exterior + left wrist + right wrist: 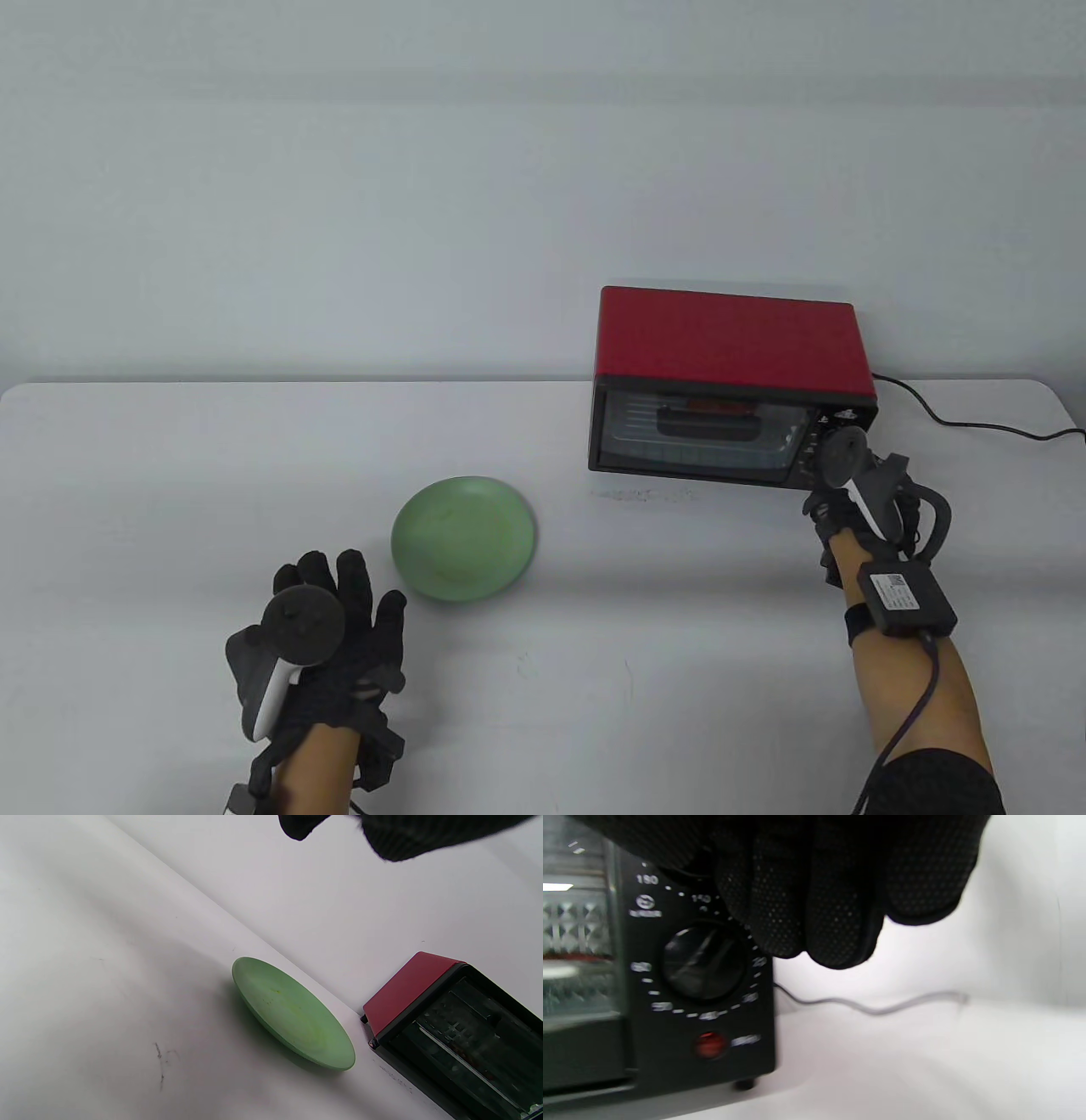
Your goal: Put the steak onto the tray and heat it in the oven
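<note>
Nearest to me, my left hand (327,624) lies low over the white worktop (170,475) with its gloved fingers spread fairly straight and holding nothing; its tracker sits on the back of the hand. Just beyond its fingertips, a little to the right, rests the green plate (463,538), bare on top, and my left wrist view shows the same plate (292,1014) lying flat with faint marks on its surface. Farther right, my right hand (836,509) is raised at the front right corner of the red oven (730,340), at its black control panel. In the right wrist view its fingers (814,899) hang curled close in front of the upper part of that panel, over the place where an upper dial would be, but I cannot tell whether they grip anything there. Below them the lower knob (702,963) stands free, ringed with white numbers, and under it a small red indicator light (709,1046) shows. The oven door is closed; through its glass (704,429) I see a wire rack and a dark shape inside, with a reddish strip along the top of it, too dim to name. I cannot pick out the steak for certain. The black power cord (976,420) trails from the oven's right side across the worktop towards the far right edge.
</note>
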